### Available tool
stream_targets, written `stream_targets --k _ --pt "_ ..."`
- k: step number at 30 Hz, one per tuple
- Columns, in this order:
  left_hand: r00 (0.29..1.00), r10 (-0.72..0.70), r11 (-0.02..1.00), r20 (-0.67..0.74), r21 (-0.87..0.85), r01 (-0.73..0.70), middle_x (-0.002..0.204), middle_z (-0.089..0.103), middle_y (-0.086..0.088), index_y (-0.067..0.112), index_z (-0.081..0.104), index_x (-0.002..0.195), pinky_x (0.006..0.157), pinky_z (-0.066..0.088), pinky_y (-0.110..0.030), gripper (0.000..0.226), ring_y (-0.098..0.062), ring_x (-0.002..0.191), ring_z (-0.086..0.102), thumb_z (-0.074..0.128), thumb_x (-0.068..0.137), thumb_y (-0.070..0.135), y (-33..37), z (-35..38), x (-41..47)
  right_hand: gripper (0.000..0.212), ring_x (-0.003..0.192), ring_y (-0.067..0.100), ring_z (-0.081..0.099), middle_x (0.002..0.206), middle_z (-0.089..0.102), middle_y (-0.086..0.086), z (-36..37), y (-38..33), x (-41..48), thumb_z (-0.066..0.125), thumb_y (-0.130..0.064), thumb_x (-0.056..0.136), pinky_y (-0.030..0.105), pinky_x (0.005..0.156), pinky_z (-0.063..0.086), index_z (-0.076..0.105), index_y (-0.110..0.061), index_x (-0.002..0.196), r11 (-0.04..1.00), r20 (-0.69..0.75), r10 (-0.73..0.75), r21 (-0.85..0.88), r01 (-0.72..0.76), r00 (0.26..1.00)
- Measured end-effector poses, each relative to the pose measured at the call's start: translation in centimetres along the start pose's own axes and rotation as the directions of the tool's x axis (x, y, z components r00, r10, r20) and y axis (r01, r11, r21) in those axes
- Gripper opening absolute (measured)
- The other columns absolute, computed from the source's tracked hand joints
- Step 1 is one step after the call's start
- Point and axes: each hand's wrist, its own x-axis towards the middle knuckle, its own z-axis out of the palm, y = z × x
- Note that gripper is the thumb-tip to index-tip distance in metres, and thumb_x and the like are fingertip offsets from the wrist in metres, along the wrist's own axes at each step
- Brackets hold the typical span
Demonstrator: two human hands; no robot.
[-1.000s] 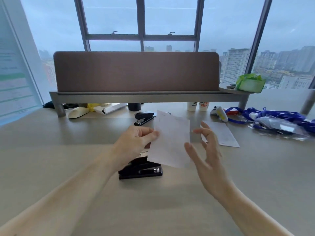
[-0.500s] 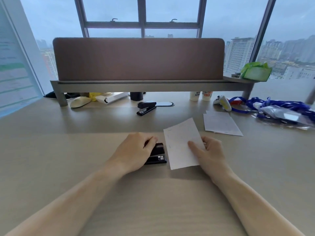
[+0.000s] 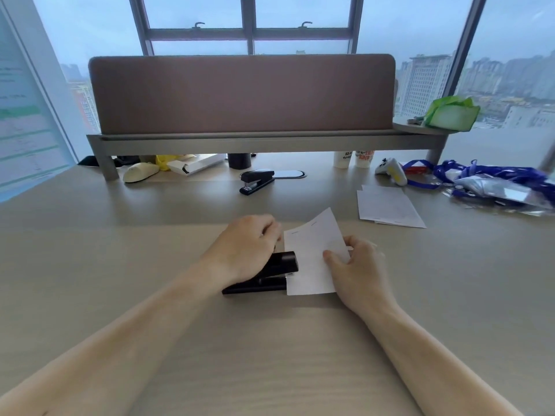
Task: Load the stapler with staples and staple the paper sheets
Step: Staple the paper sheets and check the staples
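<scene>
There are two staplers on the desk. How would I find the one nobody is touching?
Look at the long grey shelf across the back of the desk. Just in front of its middle sits a small black stapler, beside a dark cup. Unlike the stapler under the left hand, it has no paper near it.

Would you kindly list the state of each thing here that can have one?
Near stapler: on the desk, head raised, paper edge in its mouth.
Paper sheets: held flat.
Left hand: resting on the stapler.
Right hand: pinching the sheets.
Far stapler: closed, idle.
Spare sheets: lying loose.
</scene>
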Motion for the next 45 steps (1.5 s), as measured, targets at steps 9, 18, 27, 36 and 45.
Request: stream_targets --k 9,18,27,36,45 --pt "0.991 -0.132 0.972 -0.005 0.198 0.13 0.149 0.049 -0.008 0.016 0.054 0.135 0.115 0.035 -0.041 0.041 -0.029 0.14 0.042 0.038 0.106 0.039 1.0 3.6 5.3 0.009 0.086 0.016 0.07 0.095 0.074 -0.001 0.1 0.2 0.0 0.065 -0.017 0.094 0.026 0.068 0.052 0.066 -0.023 0.101 0.998 -0.002 -0.015 -0.053 0.015 1.0" --pt "0.991 -0.132 0.949 -0.031 0.285 0.136 0.156 0.044 -0.009 0.017 0.048 0.141 0.117 0.032 -0.044 0.042 -0.031 0.145 0.037 0.035 0.107 0.037 1.1 4.4 4.5 0.01 0.079 0.004 0.067 0.088 0.072 -0.007 0.1 0.4 0.0 0.064 -0.016 0.094 0.015 0.062 0.047 0.069 -0.02 0.102 0.998 0.005 -0.019 -0.061 0.019 1.0" --pt "0.988 -0.143 0.949 -0.052 0.275 0.152 0.151 0.049 -0.008 0.017 0.052 0.136 0.113 0.035 -0.044 0.038 -0.03 0.14 0.042 0.034 0.107 0.034 1.0 4.3 4.3 0.012 0.082 0.012 0.069 0.092 0.074 -0.003 0.1 0.3 -0.1 0.064 -0.015 0.094 0.019 0.064 0.049 0.071 -0.018 0.104 0.997 -0.004 -0.018 -0.07 0.017 1.0" --pt "0.988 -0.136 0.945 -0.077 0.29 0.153 0.145 0.052 -0.007 0.018 0.054 0.131 0.112 0.035 -0.045 0.035 -0.031 0.137 0.044 0.033 0.106 0.033 1.0 4.7 4.3 0.009 0.082 0.011 0.07 0.09 0.073 -0.004 0.2 0.2 0.1 0.064 -0.015 0.094 0.022 0.068 0.052 0.068 -0.022 0.098 0.998 -0.002 -0.023 -0.064 0.023 1.0" --pt "0.991 -0.099 0.933 -0.086 0.338 0.123 0.134 0.059 -0.007 0.017 0.056 0.121 0.108 0.036 -0.044 0.032 -0.031 0.13 0.048 0.031 0.105 0.03 1.3 5.2 4.4 0.007 0.078 0.009 0.068 0.083 0.07 -0.008 0.1 0.2 0.0 0.065 -0.015 0.094 0.014 0.06 0.048 0.068 -0.02 0.097 0.997 -0.005 -0.024 -0.079 0.023 1.0"
